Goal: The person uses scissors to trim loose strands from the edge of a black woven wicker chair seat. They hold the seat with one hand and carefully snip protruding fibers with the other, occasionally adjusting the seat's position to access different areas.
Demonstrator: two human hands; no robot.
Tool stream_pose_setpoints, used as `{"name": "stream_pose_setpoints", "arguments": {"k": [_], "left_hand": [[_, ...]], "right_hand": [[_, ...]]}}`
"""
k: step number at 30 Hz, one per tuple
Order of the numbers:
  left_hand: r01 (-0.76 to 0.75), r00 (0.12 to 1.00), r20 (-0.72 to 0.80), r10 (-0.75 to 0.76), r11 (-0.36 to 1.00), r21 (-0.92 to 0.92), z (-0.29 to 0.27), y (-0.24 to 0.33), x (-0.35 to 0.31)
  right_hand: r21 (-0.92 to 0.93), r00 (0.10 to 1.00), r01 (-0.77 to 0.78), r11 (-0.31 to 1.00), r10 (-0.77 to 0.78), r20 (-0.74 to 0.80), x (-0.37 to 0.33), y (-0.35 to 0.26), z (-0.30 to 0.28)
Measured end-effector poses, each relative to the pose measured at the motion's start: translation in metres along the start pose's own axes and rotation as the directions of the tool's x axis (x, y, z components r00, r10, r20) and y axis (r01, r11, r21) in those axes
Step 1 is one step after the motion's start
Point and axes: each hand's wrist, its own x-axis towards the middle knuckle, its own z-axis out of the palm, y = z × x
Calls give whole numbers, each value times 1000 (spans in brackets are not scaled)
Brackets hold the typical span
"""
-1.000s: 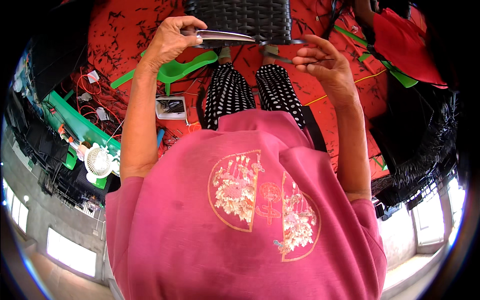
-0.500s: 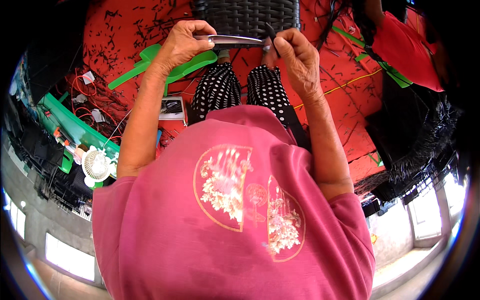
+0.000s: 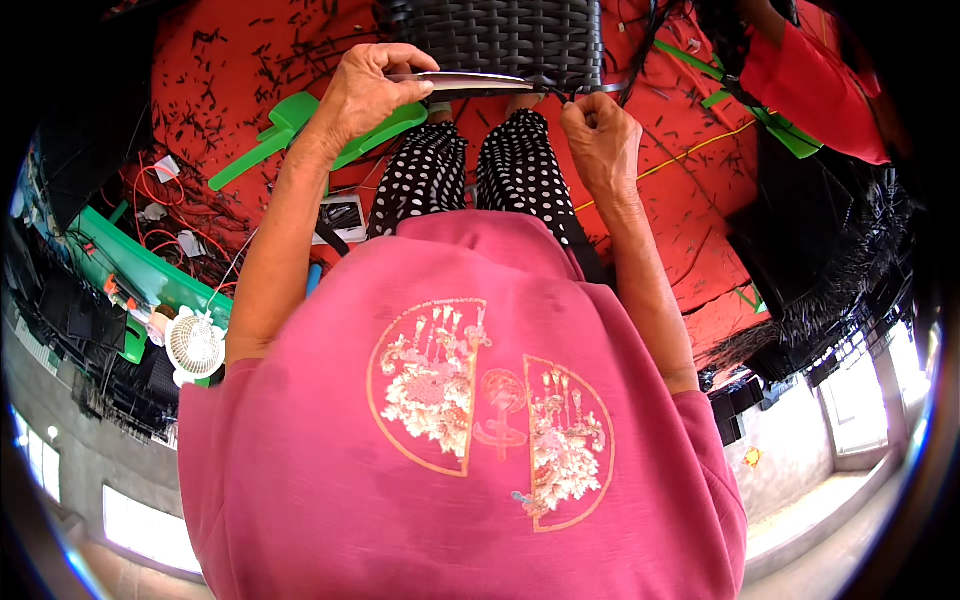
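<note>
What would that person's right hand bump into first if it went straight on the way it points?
Probably the thin dark strip just beyond the right hand, then the lower right corner of the black woven piece, though depth is unclear here.

From my remote seat I am counting two bare hands, one left hand (image 3: 378, 78) and one right hand (image 3: 606, 145). One slim metallic tool (image 3: 475, 81) and at least one dark strip (image 3: 566, 95) are showing, and I am making out one woven black piece (image 3: 505, 42). Two dotted trouser legs (image 3: 418, 175) and one pink shirt (image 3: 330, 480) are appearing, the shirt bearing two half-round flower panels (image 3: 435, 385). I am also tallying one fan (image 3: 195, 345), one white tray (image 3: 352, 236), one yellow cord (image 3: 690, 154), one red garment (image 3: 815, 100) on a co-worker, at least two white scraps (image 3: 190, 243) and at least four bright windows (image 3: 150, 530), while the loose black bits (image 3: 207, 37) are running too many for me to count
</note>
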Motion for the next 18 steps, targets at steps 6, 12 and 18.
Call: {"name": "stream_pose_setpoints", "arguments": {"k": [6,12,18], "left_hand": [[-14,999,-36,15,1000,19,3,6,-1],[-14,999,-48,15,1000,21,5,6,0],[0,999,-32,0,1000,17,4,8,-1]], "right_hand": [[59,997,-46,997,43,61,4,0,-1],[36,999,-22,999,20,51,9,7,1],[-7,998,-52,999,52,32,8,1,4]]}}
